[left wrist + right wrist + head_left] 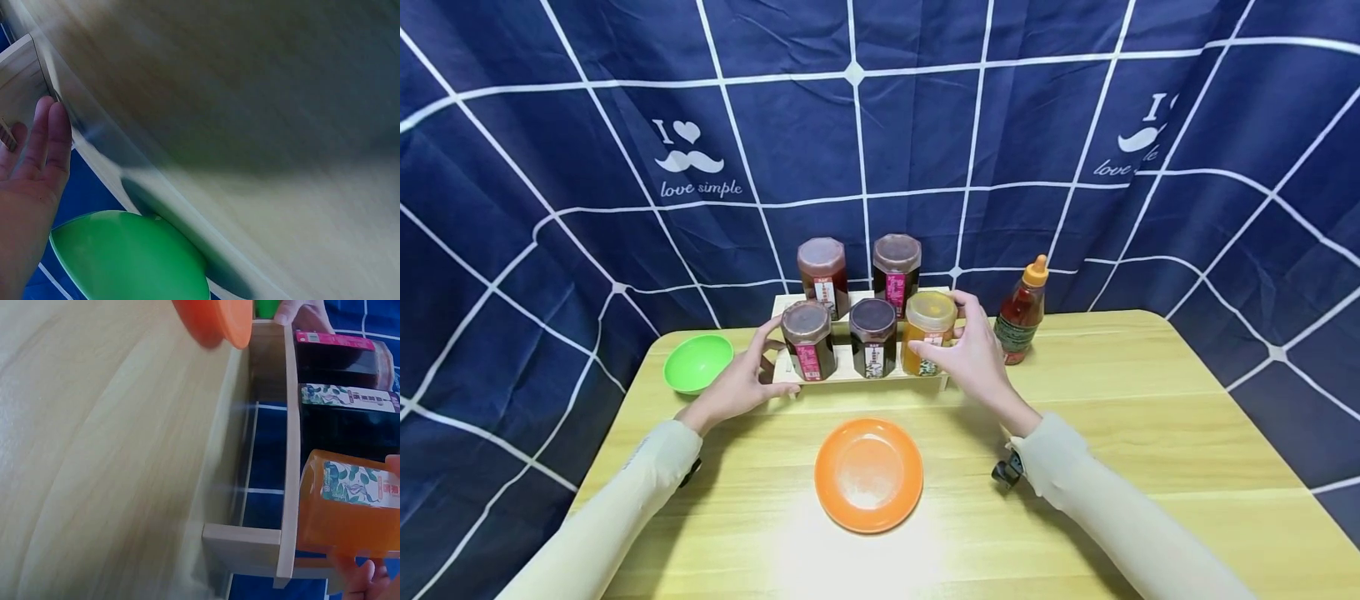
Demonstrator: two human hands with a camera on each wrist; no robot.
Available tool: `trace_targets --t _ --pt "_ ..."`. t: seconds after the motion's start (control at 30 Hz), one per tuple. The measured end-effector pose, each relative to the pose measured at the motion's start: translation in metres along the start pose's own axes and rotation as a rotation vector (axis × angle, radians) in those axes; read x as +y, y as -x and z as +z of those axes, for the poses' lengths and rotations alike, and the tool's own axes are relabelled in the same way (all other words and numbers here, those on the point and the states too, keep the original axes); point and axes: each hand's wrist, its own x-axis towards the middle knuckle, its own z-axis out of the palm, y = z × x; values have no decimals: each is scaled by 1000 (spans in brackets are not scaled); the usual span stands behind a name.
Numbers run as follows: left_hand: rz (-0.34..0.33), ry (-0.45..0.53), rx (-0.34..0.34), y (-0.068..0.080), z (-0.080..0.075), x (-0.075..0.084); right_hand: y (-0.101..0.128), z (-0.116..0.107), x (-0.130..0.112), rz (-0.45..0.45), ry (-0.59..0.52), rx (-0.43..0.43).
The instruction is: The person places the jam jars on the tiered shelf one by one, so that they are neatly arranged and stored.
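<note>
A small two-tier wooden rack (842,372) bears several lidded jars. On its lower step stand a dark jar with a pink label (808,360), a dark jar with a white label (874,360) and a yellow-orange jar (913,360). Behind them, a reddish jar (825,287) and another dark jar (896,287) occupy the upper step. My left hand (741,385) grips the rack's left end, thumb at the front corner. With thumb in front and fingers behind, my right hand (973,354) holds the yellow-orange jar, which is upright at the lower step's right end.
An orange plate (868,475) lies on the wooden table (1120,400) in front of the rack. Left of the rack sits a green bowl (697,364). A red sauce bottle with an orange cap (1021,319) stands right of my right hand. Dark blue cloth (917,133) hangs behind.
</note>
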Motion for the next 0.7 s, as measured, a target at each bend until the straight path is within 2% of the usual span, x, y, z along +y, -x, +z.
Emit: trace_targets --t 0.57,0.7 --pt "8 10 11 2 0 -1 3 13 -4 -38 63 31" --pt "16 16 8 2 0 0 3 11 -2 -38 77 1"
